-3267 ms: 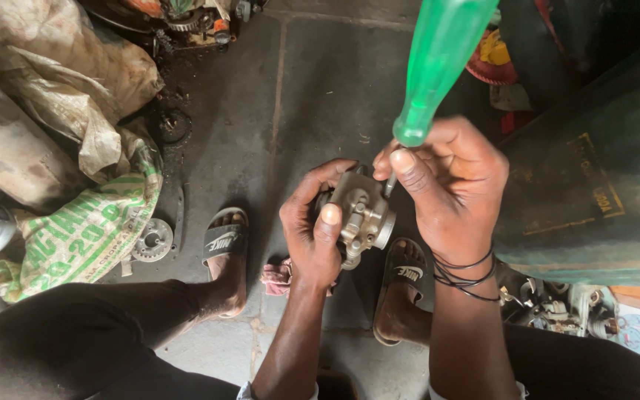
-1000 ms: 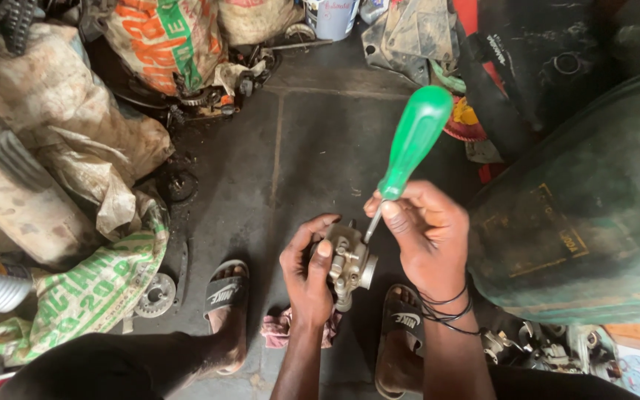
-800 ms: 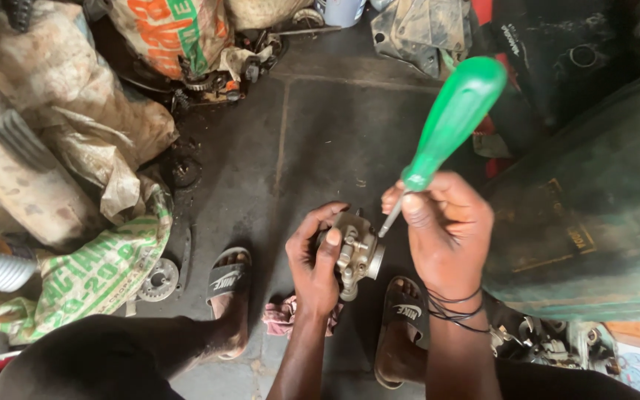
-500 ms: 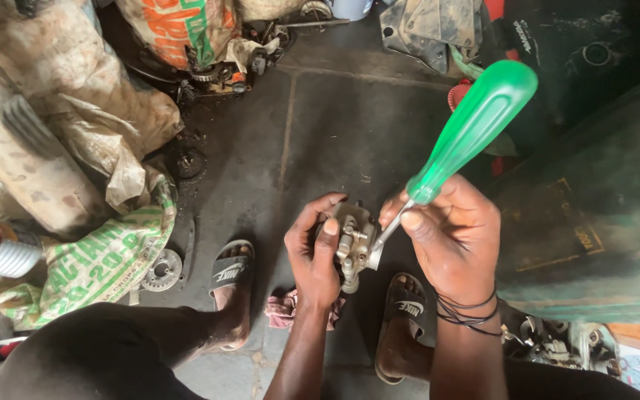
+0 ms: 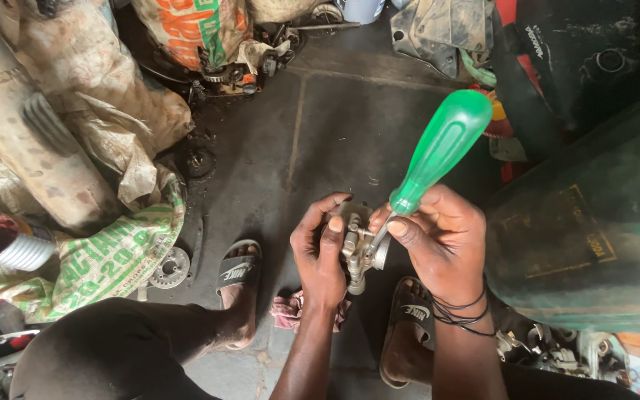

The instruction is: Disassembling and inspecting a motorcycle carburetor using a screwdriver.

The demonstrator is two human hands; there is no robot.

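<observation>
- Right hand [image 5: 446,241] grips a screwdriver [image 5: 435,155]; its smooth green plastic handle slants up-right, its thin steel shaft down-left.
- Left hand [image 5: 324,252] clasps a knobbly grey metal carburetor [image 5: 355,248] above the concrete floor [image 5: 335,126], between sandalled feet.

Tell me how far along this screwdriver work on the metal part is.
Done: nothing visibly removed; no loose screw shows. In hand: the left hand grips the small metal part, and the right hand sets the green-handled screwdriver tip into it. Left: the part is in one piece.
</observation>
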